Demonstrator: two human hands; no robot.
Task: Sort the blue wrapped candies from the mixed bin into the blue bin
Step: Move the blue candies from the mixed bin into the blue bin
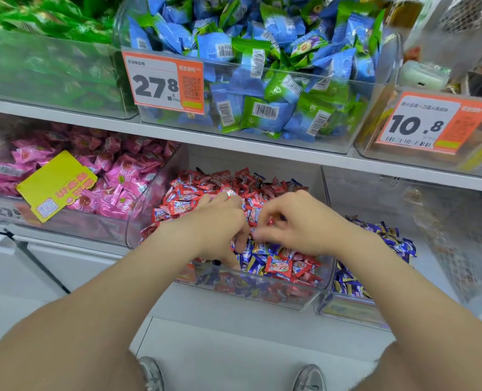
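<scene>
Progress check: I'd call this mid-job, nowhere near done. The clear plastic mixed bin (262, 292) sits at the front edge of the white lower shelf (220, 309). It's mostly red wrappers toward the back, but there's a whole clump of small blue wrapped candies (252, 261) against its front wall. The clear plastic blue bin (352, 310), just beside it toward the shelf's right end, has a decent pile of blue ones in it.

Both hands are down in the mixed bin. The left hand (214, 227) has its fingers curled into the blue clump, and the right hand (299, 224) has its fingers curled over the pile just beside it. I can't tell if either one is actually pinching a candy.

Orientation-wise, the blue candies are little flat pillow packs in a jumble. Their long axes point every which way, some flat, some tilted, so I'd say there's no single direction to grab along.
</scene>
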